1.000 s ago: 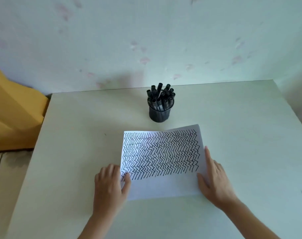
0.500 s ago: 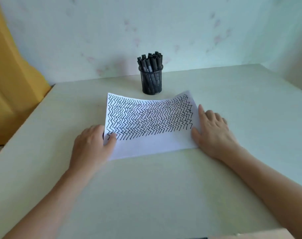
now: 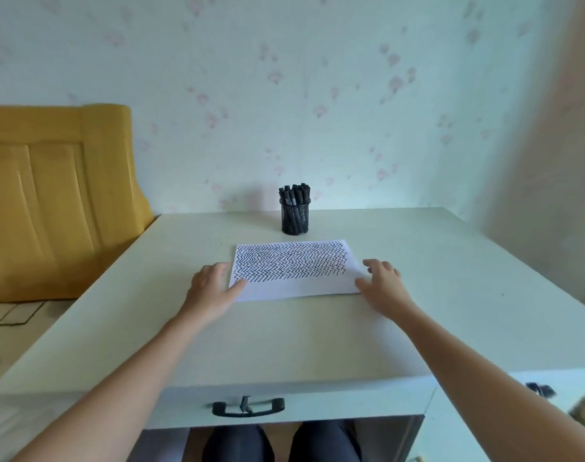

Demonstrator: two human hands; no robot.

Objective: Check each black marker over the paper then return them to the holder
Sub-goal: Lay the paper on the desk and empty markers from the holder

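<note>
A white sheet of paper (image 3: 298, 288) covered in black zigzag marks lies flat on the pale desk (image 3: 284, 341). Behind it stands a black mesh holder (image 3: 295, 217) packed with several black markers (image 3: 294, 194), caps up. My left hand (image 3: 211, 290) lies at the paper's left edge, thumb touching the sheet's lower left corner. At the paper's right edge is my right hand (image 3: 383, 283), fingers loosely spread, thumb at the lower right corner. Neither hand holds a marker.
The desk has a front drawer with a black handle (image 3: 247, 407); my knees show beneath it. A yellow wooden headboard (image 3: 51, 195) stands to the left. A flowered wall rises right behind the desk, and a second wall closes off the right side.
The view has pulled back and tilted up, so the desk front and drawer now show. Both hands stay at the paper's sides; the right hand's fingers have lifted slightly.
</note>
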